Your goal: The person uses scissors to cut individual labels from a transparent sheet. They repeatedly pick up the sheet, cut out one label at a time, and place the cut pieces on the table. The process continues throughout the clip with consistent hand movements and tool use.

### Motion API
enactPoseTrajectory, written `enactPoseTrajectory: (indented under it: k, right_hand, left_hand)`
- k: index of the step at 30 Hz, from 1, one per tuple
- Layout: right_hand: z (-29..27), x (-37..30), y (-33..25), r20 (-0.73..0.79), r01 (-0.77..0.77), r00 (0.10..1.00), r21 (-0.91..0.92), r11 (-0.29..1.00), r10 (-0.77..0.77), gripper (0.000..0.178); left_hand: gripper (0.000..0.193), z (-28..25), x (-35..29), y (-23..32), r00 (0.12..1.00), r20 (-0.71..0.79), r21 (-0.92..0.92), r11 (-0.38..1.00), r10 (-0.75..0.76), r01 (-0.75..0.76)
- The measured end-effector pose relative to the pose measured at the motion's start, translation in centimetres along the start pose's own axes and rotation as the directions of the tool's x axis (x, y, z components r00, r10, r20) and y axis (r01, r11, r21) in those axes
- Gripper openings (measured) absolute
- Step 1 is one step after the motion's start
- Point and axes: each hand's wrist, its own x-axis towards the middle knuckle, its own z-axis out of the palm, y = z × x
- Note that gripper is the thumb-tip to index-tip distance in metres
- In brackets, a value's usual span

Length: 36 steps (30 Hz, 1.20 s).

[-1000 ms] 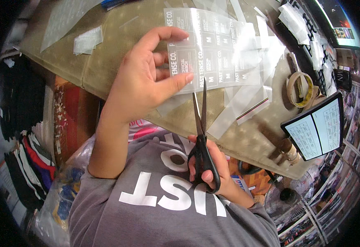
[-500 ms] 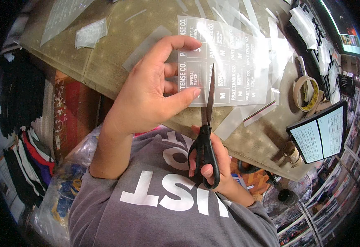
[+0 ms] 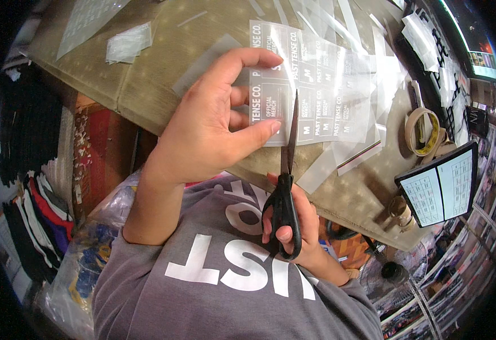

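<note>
My left hand (image 3: 205, 122) grips the left part of a clear plastic label sheet (image 3: 327, 105) printed with white text in rows. Thumb and index finger lie on top of it, and the other fingers go underneath. In my right hand (image 3: 308, 226) is a pair of scissors (image 3: 285, 198) with black handles, thumb and fingers through the loops. Their dark blade points away from me and lies across the sheet, just right of my left fingertips. Only one blade shows clearly; whether the second is beneath the sheet I cannot tell.
Clear strips and offcuts (image 3: 352, 156) lie around the sheet on the brown table (image 3: 163, 85). A stack of small clear pieces (image 3: 129, 42) sits at the far left. To the right are a tape roll (image 3: 422, 131) and a tablet (image 3: 437, 184); a fan (image 3: 395, 272) stands below.
The sheet, my left hand and the scissors have shifted slightly right in the picture. Right of the blade, the sheet now bends more. Both hands keep their hold.
</note>
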Motion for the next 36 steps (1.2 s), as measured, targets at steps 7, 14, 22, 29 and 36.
enactPoseTrajectory:
  k: [7,14,22,29,36]
  right_hand:
    - [0.3,-0.2,-0.2,0.003,0.023,1.000,-0.013,1.000,-0.023,0.073]
    - [0.3,-0.3,0.2,-0.020,0.029,0.999,-0.034,0.999,-0.030,0.068]
    - [0.5,-0.4,-0.2,-0.029,0.007,1.000,0.019,1.000,-0.006,0.070]
    - [0.7,0.3,-1.2,-0.046,-0.006,0.999,0.131,0.991,0.012,0.067]
    - [1.3,0.6,-2.1,-0.102,-0.032,0.994,0.009,0.999,0.033,0.080]
  left_hand:
    - [0.060,-0.2,-0.1,0.1,1.000,0.003,0.012,1.000,-0.015,0.015]
    - [0.061,-0.3,0.0,-0.1,1.000,0.020,0.006,1.000,-0.022,0.022]
    - [0.062,-0.1,-0.2,0.4,0.995,0.009,-0.013,0.995,-0.101,0.101]
    - [0.062,0.6,-0.8,0.4,0.999,0.007,-0.016,0.999,-0.033,0.033]
    - [0.062,0.5,-0.8,0.5,0.999,0.021,-0.019,0.999,-0.040,0.040]
